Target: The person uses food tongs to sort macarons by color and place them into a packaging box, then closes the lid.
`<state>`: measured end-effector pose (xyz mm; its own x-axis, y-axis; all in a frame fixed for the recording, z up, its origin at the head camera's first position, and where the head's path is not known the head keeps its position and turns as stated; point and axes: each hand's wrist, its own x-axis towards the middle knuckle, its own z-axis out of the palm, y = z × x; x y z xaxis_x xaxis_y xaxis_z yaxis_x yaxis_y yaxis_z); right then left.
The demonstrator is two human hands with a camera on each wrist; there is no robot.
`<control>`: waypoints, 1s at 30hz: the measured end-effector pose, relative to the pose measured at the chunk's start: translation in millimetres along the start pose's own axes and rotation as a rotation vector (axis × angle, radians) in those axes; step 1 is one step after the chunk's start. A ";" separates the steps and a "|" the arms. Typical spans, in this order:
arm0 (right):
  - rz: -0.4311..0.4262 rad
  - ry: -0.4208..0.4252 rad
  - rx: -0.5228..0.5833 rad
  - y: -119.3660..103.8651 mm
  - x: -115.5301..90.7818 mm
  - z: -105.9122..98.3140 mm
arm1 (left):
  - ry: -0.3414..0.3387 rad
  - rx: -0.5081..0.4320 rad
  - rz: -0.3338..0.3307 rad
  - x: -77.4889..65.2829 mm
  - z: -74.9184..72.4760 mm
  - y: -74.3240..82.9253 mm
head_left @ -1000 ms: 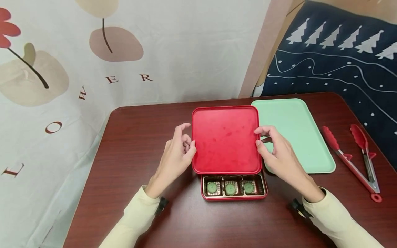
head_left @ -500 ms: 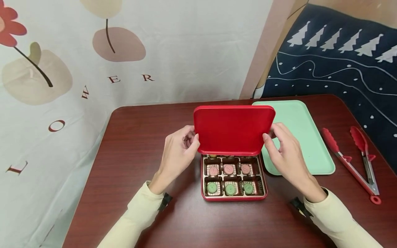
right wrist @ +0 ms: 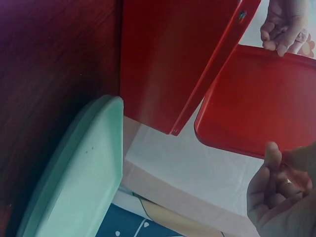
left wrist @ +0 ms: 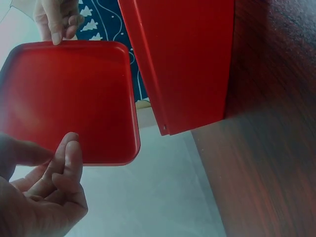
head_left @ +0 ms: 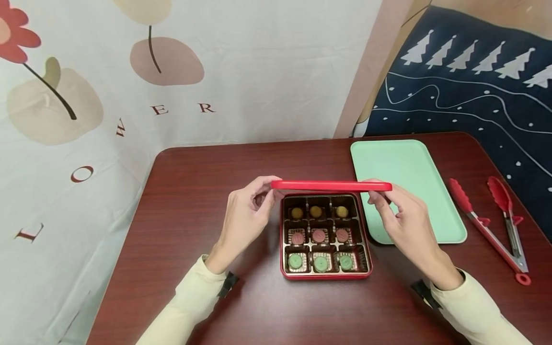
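Between my left hand (head_left: 242, 218) and my right hand (head_left: 405, 223), a red lid (head_left: 327, 186) is held up and appears edge-on in the head view. Thumb and fingers of each hand pinch one of its sides; both wrist views show its flat face, the lid (left wrist: 74, 98) standing apart from the red box (left wrist: 192, 64). Below it on the table, the open red box (head_left: 325, 276) has a compartmented insert. Round yellow sweets (head_left: 316, 212) fill the far row, pink sweets (head_left: 318, 235) the middle row, green sweets (head_left: 321, 263) the near row, one per compartment.
A mint-green tray (head_left: 401, 167) lies right of the box, partly behind my right hand. Farther right, red-tipped tongs (head_left: 496, 230) lie spread near the edge of the brown table (head_left: 194, 206). A printed cloth (head_left: 258, 62) hangs behind the table.
The lid has tilted from flat over the box to edge-on, clear of the box's rows, first uncovering the pink sweets, then the yellow. Both hands have tightened to a pinch on its sides.
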<state>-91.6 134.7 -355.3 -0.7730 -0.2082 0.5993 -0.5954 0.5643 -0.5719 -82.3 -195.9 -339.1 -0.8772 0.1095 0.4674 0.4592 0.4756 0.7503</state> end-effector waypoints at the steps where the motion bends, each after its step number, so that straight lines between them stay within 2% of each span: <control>1: 0.000 -0.004 0.005 -0.3 -0.7 -1.0 | -0.010 0.000 -0.006 -0.6 -0.2 0.1; 10: -0.016 -0.057 0.062 1.0 -13.2 -8.3 | -0.103 0.001 -0.079 -6.5 -5.3 1.1; 13: 0.063 -0.107 0.104 0.8 -20.9 -10.1 | -0.142 -0.073 -0.104 -9.6 -6.0 -0.8; 16: 0.204 -0.168 0.158 -1.5 -27.3 -10.9 | -0.203 -0.151 -0.135 -14.3 -6.8 -3.5; 18: 0.278 -0.206 0.179 -2.4 -30.6 -10.0 | -0.247 -0.158 -0.151 -18.5 -6.4 -6.0; 20: 0.318 -0.237 0.182 -2.3 -33.2 -7.3 | -0.290 -0.124 -0.153 -23.3 -4.5 -9.1; 24: 0.285 -0.261 0.138 1.5 -39.5 3.2 | -0.348 -0.043 -0.162 -32.6 1.8 -15.1; 30: 0.222 -0.293 0.104 5.5 -49.3 13.6 | -0.388 0.027 -0.174 -42.4 9.6 -18.9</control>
<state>-59.8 137.2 -395.6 -0.9064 -0.3183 0.2777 -0.4142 0.5406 -0.7323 -55.2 -201.1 -377.5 -0.9314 0.3437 0.1200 0.3002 0.5385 0.7873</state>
